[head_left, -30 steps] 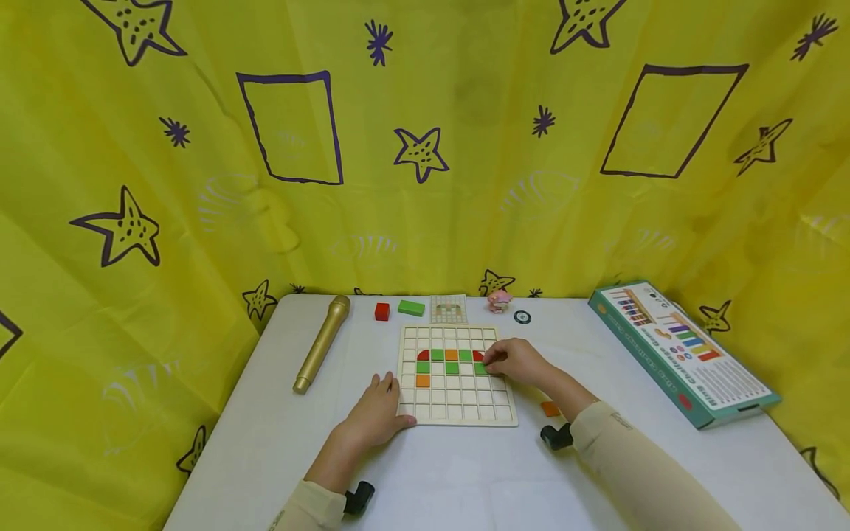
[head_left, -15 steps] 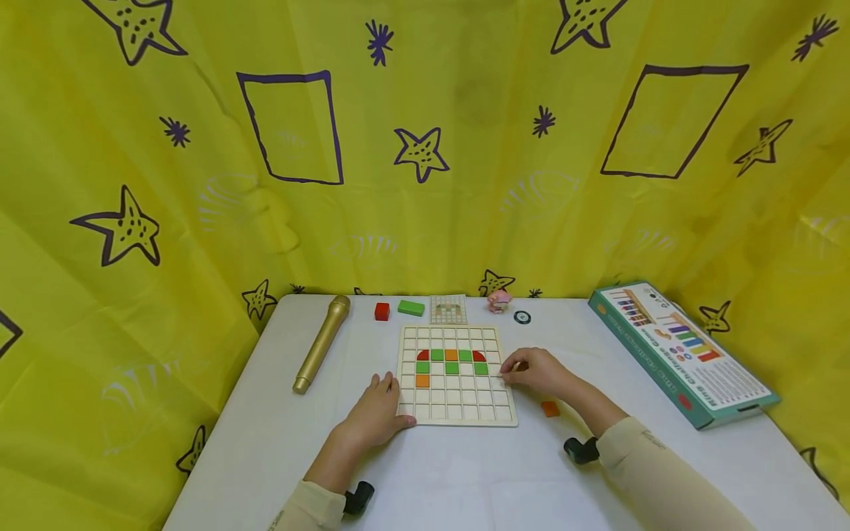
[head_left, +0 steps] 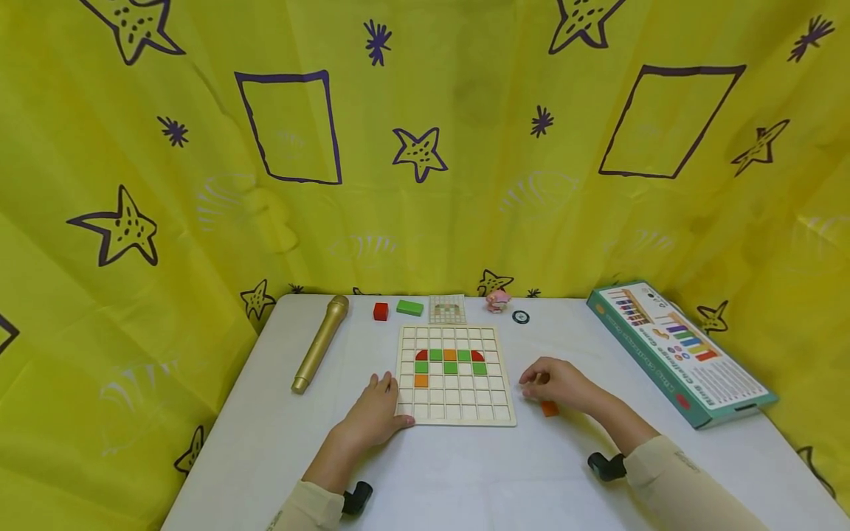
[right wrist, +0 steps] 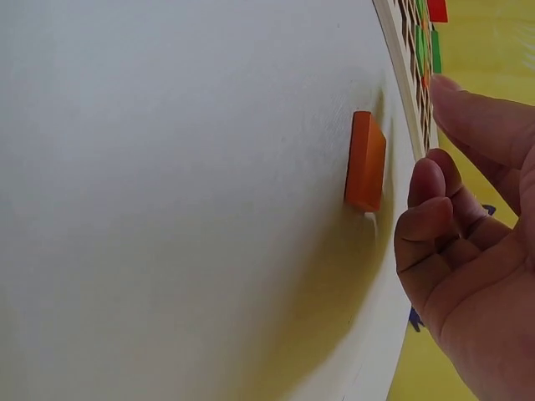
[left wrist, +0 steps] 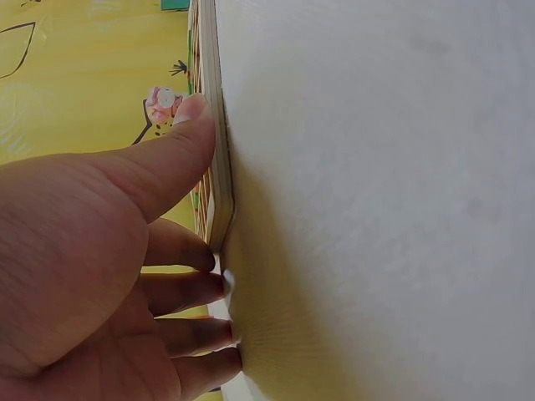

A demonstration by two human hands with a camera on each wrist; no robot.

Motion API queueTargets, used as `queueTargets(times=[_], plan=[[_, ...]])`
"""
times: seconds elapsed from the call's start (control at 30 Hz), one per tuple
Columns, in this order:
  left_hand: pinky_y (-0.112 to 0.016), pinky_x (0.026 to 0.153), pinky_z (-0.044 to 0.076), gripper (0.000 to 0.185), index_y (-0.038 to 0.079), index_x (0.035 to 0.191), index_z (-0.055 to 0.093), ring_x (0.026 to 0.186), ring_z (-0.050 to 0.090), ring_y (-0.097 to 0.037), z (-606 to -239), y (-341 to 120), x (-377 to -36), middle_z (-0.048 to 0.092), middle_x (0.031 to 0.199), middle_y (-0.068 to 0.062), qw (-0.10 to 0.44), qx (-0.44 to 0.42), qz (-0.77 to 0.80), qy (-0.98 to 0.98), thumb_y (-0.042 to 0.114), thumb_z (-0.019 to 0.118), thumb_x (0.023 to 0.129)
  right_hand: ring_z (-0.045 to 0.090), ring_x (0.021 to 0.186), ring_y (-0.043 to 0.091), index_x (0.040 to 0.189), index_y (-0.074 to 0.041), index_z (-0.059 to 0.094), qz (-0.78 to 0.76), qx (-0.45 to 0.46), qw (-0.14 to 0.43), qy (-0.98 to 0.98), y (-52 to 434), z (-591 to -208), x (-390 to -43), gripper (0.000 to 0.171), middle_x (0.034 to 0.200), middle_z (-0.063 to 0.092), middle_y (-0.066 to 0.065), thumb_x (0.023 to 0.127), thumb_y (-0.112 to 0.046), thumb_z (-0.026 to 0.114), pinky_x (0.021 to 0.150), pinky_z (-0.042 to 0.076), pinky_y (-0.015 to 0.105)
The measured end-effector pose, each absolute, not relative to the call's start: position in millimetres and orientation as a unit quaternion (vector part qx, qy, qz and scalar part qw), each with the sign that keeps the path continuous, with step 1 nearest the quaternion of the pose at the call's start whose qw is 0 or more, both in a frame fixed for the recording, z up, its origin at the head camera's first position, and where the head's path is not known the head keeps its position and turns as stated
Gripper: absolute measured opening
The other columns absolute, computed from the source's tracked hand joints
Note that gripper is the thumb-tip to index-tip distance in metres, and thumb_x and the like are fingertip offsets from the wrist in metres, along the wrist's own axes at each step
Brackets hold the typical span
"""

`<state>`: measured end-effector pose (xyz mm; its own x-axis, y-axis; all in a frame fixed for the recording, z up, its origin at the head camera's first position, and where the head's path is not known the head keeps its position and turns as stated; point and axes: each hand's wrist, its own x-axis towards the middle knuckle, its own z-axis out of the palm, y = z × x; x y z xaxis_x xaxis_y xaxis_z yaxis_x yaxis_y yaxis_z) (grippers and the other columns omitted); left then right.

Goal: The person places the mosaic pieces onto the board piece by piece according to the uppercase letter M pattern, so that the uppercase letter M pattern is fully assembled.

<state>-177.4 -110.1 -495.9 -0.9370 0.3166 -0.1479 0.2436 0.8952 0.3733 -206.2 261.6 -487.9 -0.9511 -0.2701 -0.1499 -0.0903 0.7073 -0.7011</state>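
Observation:
A pale wooden grid board (head_left: 465,405) lies mid-table in the head view. Two red round-cornered tiles end its upper coloured row, with green and orange tiles between and below them. My left hand (head_left: 375,413) rests at the board's near left corner; its thumb (left wrist: 188,125) touches the board's edge, and the other fingers extend along the left side onto the cloth. Right of the board, my right hand (head_left: 558,383) hovers with loosely bent fingers and nothing between thumb and fingertips. Close under it is an orange tile (right wrist: 364,163) on the white cloth, partly covered by the hand in the head view.
Behind the board lie a pattern card (head_left: 448,310), a green block (head_left: 409,307), a red block (head_left: 381,312), a pink figurine (head_left: 497,300) and a round dark disc (head_left: 521,317). A gold microphone (head_left: 321,344) is on the left, a game box (head_left: 680,354) on the right.
My right hand has left the green tile at the board's right side and moved right and nearer, over to the loose orange tile. The left hand has stayed in place.

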Motion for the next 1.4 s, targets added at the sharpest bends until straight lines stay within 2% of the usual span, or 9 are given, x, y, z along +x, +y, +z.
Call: queueTargets(times=[0.67, 1.17, 1.4], plan=[[-0.055, 0.113, 0.033, 0.086, -0.011, 0.147, 0.042, 0.146, 0.025, -0.047, -497, -110, -178, 0.035, 0.156, -0.026, 0.101, 0.142, 0.177, 0.969, 0.042, 0.076, 0.088, 0.054, 0.079, 0.02, 0.103, -0.008, 0.073, -0.385, -0.114, 0.119, 0.908, 282, -494, -185, 0.024, 0.093, 0.064, 0.0, 0.082, -0.014, 0.084, 0.065, 0.048, 0.026], [-0.055, 0.114, 0.032, 0.086, -0.011, 0.147, 0.042, 0.146, 0.024, -0.047, -497, -110, -178, 0.035, 0.156, -0.026, 0.102, 0.145, 0.177, 0.968, 0.042, 0.076, 0.088, 0.054, 0.082, 0.018, 0.101, -0.009, 0.075, -0.369, -0.11, 0.123, 0.915, 289, -497, -181, 0.024, 0.094, 0.067, -0.003, 0.08, -0.014, 0.086, 0.069, 0.047, 0.026], [-0.055, 0.114, 0.033, 0.086, -0.011, 0.146, 0.042, 0.146, 0.025, -0.048, -494, -110, -177, 0.035, 0.156, -0.027, 0.103, 0.149, 0.172, 0.968, 0.042, 0.076, 0.088, 0.054, 0.081, 0.016, 0.098, -0.008, 0.075, -0.355, -0.113, 0.132, 0.919, 289, -493, -179, 0.021, 0.088, 0.065, -0.003, 0.081, -0.014, 0.085, 0.07, 0.048, 0.026]])
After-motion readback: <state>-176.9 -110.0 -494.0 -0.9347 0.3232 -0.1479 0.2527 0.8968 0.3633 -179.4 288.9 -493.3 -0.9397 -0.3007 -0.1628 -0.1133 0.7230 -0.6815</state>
